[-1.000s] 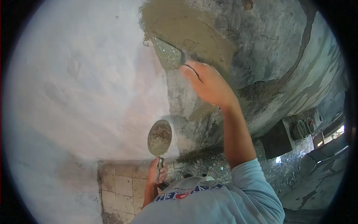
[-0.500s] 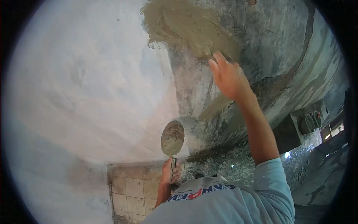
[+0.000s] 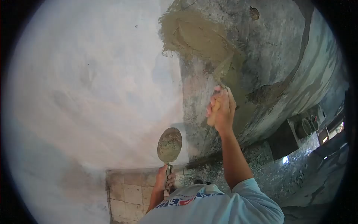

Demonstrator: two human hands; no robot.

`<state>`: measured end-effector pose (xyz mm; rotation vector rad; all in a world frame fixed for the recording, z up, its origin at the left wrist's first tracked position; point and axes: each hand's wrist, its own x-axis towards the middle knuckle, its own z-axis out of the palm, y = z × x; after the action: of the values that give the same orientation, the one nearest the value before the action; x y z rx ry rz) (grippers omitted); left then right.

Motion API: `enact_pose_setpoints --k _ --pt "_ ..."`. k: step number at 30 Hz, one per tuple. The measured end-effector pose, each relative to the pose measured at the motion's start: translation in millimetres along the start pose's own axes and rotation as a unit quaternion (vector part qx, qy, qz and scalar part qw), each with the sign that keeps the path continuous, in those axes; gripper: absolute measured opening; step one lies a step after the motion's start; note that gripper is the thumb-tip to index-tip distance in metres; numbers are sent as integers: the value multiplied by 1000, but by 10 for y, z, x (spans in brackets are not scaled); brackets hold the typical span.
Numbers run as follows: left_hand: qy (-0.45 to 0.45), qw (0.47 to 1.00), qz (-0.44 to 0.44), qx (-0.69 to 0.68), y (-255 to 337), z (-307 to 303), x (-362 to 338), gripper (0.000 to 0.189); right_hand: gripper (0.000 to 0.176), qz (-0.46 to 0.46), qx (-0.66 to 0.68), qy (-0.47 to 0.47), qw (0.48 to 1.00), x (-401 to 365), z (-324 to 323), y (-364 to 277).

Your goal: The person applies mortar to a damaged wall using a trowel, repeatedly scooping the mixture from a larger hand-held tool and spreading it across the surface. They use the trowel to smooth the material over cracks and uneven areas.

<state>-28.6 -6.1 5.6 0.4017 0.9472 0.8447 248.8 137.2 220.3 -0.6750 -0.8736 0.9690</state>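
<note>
My right hand (image 3: 223,110) is closed round the light wooden handle of a trowel (image 3: 224,69). Its thin blade, smeared with mortar, points up and lies against or very close to the wall. Just above spreads a patch of wet brown-grey mortar (image 3: 197,35). Lower down, my left hand (image 3: 164,178) grips the handle of a round-bladed scoop (image 3: 169,145), held upright with mortar on its face. Whether the scoop is flat or dished is hard to tell.
Smooth white wall (image 3: 93,82) fills the left side, and rough grey wall (image 3: 283,41) the right. Below are floor tiles (image 3: 132,194) and rubble-strewn ground (image 3: 261,175). A dark box-like block (image 3: 283,140) stands at the right, near round, hoop-like items (image 3: 309,125).
My right hand has moved down the wall, drawing the trowel below the patch; a smoothed mortar strip now shows beside it. The scoop stays in my left hand, slightly lower in view.
</note>
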Motion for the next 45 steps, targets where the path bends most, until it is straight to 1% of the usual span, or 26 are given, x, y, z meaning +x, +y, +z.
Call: enact_pose_setpoints --k 2,5,6,8,9,10,11,13,14,17,20,23,26,29,30,32,34,36,38,41,43,45 --pt "-1 1000 -7 13 131 -14 -102 49 33 27 101 56 993 47 181 121" --pt "-1 999 -32 25 312 -117 -195 49 31 83 176 72 978 138 444 244" --pt "1 999 -43 29 373 -184 -218 50 31 77 166 60 981 115 577 275" --pt "-11 999 -36 37 480 -297 -256 49 32 63 148 35 986 77 876 301" --pt "-15 999 -33 39 514 -379 -286 49 33 48 127 22 990 71 999 280" --pt "-43 998 -41 24 543 -503 -263 48 34 34 105 9 994 76 1118 229" --pt "-38 998 -32 38 568 -609 -242 48 35 21 82 -4 996 80 1219 174" --pt "-28 997 -16 65 613 -718 -240 49 35 16 77 -22 997 92 1363 56" --pt "-24 998 -26 48 653 -734 -256 49 35 13 74 -31 997 99 1430 4" --pt "-48 997 -6 55 709 -850 -213 49 35 -4 67 -52 996 102 1577 -56" --pt "-77 997 -9 30 729 -937 -105 50 35 -7 31 -56 998 127 1539 -12" --pt "-63 995 -50 61 822 -832 -60 50 35 41 -35 -155 986 -4 1462 -77" --pt "-86 991 -75 68 826 -833 23 50 38 60 -50 -157 984 -134 1357 -136" --pt "-83 990 -81 76 840 -758 12 50 35 -44 -85 -88 991 -36 1119 -117" --pt "-97 989 -79 76 830 -776 20 50 35 -69 -136 -69 986 28 1043 -168" --pt "-102 988 -76 82 790 -851 67 50 35 -116 -236 -31 964 246 916 -279" --pt "-110 988 -80 72 747 -887 123 50 34 -182 -297 -3 937 462 859 -322" --pt "-124 987 -88 46 730 -872 173 50 33 -212 -336 3 918 570 818 -284" --pt "-108 988 -94 59 736 -821 155 50 32 -208 -354 -12 912 586 800 -158" --pt "-95 989 -96 61 709 -837 188 49 31 -127 -391 -25 911 299 770 98" --pt "-92 990 -98 48 672 -836 193 49 27 -101 -386 -31 916 33 695 219" --pt "-94 991 -96 30 701 -797 167 49 24 -74 -373 -26 925 -66 677 211"
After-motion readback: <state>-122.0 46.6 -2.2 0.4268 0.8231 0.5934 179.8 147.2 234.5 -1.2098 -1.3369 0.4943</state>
